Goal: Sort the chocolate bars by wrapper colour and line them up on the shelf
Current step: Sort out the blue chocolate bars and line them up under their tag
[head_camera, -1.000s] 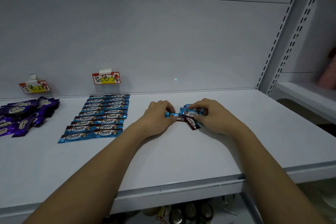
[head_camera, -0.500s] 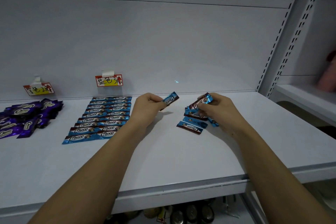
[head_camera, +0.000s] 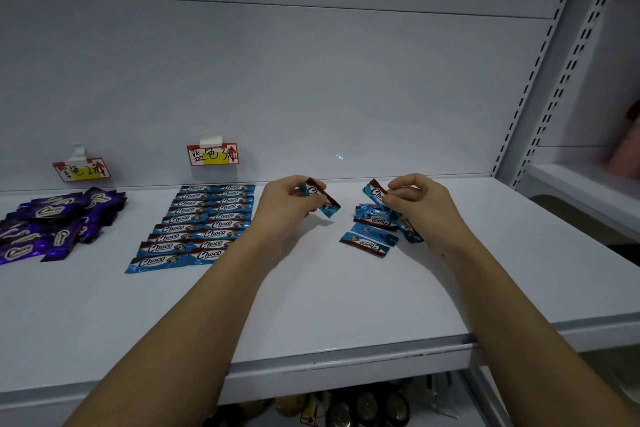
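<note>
My left hand (head_camera: 284, 206) pinches one blue chocolate bar (head_camera: 323, 199) a little above the white shelf (head_camera: 311, 305). My right hand (head_camera: 420, 208) pinches another blue bar (head_camera: 375, 194) by its end, above a small loose pile of blue bars (head_camera: 372, 232) lying on the shelf. To the left, blue bars (head_camera: 194, 229) lie in two neat columns below a red and yellow label (head_camera: 213, 154). A heap of purple bars (head_camera: 52, 222) lies at the far left under a second label (head_camera: 81, 170).
The shelf's white back panel rises behind everything. A slotted upright (head_camera: 540, 94) bounds the shelf on the right, with another shelf (head_camera: 581, 191) beyond it. Cans and other goods (head_camera: 363, 409) show on the level below the front edge.
Both hands were together on the loose blue pile a second ago. Each has since lifted one blue bar off it, the left hand moving away to the left.
</note>
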A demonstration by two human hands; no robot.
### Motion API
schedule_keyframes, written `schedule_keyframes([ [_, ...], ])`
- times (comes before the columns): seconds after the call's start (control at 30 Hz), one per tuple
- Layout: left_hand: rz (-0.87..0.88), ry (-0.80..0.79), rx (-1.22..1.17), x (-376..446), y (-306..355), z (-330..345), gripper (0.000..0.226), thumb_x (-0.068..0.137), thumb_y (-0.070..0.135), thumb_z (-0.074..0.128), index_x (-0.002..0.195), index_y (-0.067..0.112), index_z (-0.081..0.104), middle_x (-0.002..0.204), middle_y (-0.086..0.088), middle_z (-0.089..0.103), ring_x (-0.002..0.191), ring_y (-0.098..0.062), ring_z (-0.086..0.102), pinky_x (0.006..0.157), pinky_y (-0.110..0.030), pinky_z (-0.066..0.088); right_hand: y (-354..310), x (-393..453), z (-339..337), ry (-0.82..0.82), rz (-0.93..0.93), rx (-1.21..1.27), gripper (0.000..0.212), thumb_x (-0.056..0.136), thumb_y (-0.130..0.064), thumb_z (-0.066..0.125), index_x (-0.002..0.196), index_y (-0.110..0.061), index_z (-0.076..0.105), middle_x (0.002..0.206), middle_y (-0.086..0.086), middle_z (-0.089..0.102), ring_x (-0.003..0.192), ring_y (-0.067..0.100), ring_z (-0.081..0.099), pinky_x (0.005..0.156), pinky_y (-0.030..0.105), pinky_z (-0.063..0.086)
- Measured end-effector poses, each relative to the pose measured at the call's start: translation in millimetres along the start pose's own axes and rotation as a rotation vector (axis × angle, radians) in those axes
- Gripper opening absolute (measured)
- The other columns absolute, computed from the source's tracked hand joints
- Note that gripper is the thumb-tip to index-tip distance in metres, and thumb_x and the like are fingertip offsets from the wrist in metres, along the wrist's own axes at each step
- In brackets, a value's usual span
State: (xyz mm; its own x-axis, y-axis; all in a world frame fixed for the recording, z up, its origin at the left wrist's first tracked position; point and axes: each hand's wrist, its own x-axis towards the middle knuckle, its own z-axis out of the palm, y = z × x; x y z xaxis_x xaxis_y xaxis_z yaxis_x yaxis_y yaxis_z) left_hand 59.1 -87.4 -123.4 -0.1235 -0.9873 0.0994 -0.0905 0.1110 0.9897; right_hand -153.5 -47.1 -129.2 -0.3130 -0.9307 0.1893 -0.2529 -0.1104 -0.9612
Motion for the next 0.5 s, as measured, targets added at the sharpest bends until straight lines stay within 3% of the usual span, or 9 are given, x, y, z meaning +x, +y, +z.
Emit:
schedule_keyframes([
  [0.27, 0.017, -0.012, 0.062, -12.8, 6.1, -5.9, 0.021, 0.078, -0.004, 0.075, 0.089, 0.011, 0.064, 0.096, -0.011, 0.07, 0.083, -0.022, 0.072, 0.078, -0.03, 0.059, -6.5, -9.0, 7.8, 0.029, -0.083, -0.086, 0.018, 0.09, -0.005, 0.065, 0.093, -0.023, 0.067, 0.097, -0.001, 0.068, 0.088, 0.008, 0.063, 0.069, 0.014, 0.051],
  [0.37, 0.075, -0.014, 0.089, -21.8, 12.1, -21.6, 0.018, 0.079, 0.0, 0.076, 0.091, 0.011, 0.07, 0.092, -0.008, 0.073, 0.076, -0.014, 0.07, 0.075, -0.024, 0.058, -15.7, -15.9, 20.6, -0.01, -0.117, -0.128, 0.015, 0.091, -0.011, 0.066, 0.096, -0.024, 0.069, 0.097, -0.003, 0.069, 0.088, 0.009, 0.065, 0.077, 0.026, 0.056],
  [0.5, 0.132, 0.014, 0.151, -38.8, 17.0, -64.5, 0.014, 0.081, 0.005, 0.075, 0.092, 0.014, 0.075, 0.086, 0.003, 0.074, 0.071, 0.001, 0.066, 0.067, -0.011, 0.049, -34.5, -32.8, 52.4, -0.175, -0.162, -0.181, 0.013, 0.087, -0.012, 0.071, 0.094, -0.023, 0.072, 0.091, -0.001, 0.071, 0.072, 0.004, 0.064, 0.062, 0.028, 0.055],
])
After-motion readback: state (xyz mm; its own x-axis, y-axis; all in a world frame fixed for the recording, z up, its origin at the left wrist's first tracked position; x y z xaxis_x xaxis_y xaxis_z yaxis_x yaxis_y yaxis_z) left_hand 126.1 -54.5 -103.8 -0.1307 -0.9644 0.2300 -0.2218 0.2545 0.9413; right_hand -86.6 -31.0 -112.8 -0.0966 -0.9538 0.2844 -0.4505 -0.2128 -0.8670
